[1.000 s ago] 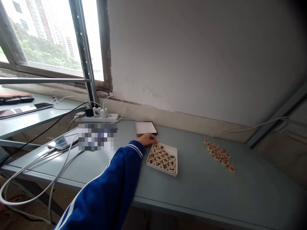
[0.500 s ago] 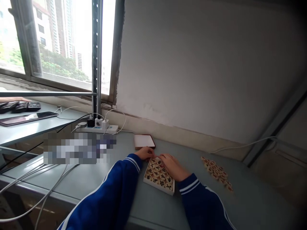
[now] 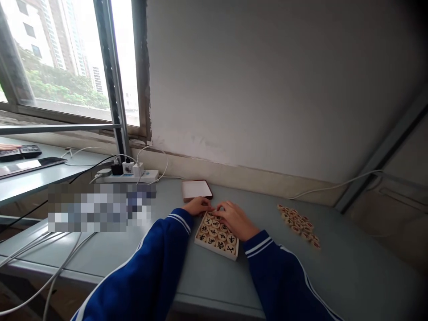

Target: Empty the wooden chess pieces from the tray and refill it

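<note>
A shallow white box (image 3: pixel 216 252) holds rows of round wooden Chinese chess pieces (image 3: pixel 222 235) with dark characters, lying face up. My left hand (image 3: pixel 198 206) is at the far left corner of the box, its fingers closed together at the edge. Over the far right part reaches my right hand (image 3: pixel 236 219), its fingers bent down with the tips close to those of my left hand. Whatever lies between the fingertips is hidden. Just behind my left hand is the box lid (image 3: pixel 196 189), with a pale inside and dark red sides.
More chess pieces, with reddish marks, lie in a loose pile (image 3: pixel 298 225) on the grey table (image 3: pixel 160 267) to the right. At the back left are a power strip (image 3: pixel 147 176) with plugs and a blurred patch (image 3: pixel 100 207). White cables (image 3: pixel 55 277) cross the left front edge.
The camera view has shifted slightly, so everything sits a little further left and higher. Both hands stay at the box's far edge; the fingers of my right hand have bent more.
</note>
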A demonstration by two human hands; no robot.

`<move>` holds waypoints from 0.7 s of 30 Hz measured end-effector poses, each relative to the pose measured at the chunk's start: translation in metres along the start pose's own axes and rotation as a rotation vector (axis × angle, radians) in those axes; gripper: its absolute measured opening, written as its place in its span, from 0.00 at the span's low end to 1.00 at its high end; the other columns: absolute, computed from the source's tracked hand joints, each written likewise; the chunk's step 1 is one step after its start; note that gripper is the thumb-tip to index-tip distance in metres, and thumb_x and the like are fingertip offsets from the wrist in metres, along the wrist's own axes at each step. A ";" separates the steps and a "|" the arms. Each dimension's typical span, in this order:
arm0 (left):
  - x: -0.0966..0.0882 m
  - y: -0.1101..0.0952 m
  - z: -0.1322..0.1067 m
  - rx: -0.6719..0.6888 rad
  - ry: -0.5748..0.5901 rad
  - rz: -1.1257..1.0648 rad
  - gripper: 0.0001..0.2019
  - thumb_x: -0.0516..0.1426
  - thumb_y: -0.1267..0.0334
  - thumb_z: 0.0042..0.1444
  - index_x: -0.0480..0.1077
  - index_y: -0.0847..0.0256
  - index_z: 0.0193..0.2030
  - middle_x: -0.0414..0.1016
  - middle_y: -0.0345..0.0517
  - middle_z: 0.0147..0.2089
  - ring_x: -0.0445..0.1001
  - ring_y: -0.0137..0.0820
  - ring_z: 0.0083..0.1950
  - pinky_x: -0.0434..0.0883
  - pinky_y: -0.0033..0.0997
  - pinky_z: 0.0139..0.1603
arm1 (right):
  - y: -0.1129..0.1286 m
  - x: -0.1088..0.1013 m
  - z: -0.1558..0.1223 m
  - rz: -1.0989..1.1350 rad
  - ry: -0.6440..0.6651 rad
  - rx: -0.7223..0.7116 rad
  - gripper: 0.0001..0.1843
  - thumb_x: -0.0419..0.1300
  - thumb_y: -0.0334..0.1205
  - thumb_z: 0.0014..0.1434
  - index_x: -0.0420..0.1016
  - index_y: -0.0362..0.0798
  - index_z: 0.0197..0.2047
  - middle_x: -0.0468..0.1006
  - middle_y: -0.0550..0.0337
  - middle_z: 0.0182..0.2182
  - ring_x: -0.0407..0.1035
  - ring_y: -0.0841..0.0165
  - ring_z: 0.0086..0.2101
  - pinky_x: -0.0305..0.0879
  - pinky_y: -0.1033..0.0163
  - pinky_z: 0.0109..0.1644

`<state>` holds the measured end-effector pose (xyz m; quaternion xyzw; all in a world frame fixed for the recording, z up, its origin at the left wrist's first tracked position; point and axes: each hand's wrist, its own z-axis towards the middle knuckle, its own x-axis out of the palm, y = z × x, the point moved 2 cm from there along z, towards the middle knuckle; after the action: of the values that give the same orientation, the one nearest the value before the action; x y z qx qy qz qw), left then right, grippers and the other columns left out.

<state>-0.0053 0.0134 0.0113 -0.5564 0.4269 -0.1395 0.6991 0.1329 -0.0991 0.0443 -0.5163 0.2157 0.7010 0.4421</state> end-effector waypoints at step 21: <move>-0.001 0.003 0.002 -0.018 -0.021 0.055 0.23 0.57 0.43 0.39 0.63 0.65 0.22 0.61 0.36 0.15 0.57 0.21 0.16 0.54 0.22 0.16 | -0.056 -0.014 -0.031 0.401 -0.061 0.343 0.16 0.49 0.43 0.58 0.63 0.53 0.49 0.71 0.60 0.41 0.65 0.70 0.38 0.60 0.62 0.42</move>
<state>-0.0052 0.0167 0.0088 -0.5522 0.4358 -0.1108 0.7021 0.1974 -0.0991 0.0542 -0.3592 0.4160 0.7430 0.3819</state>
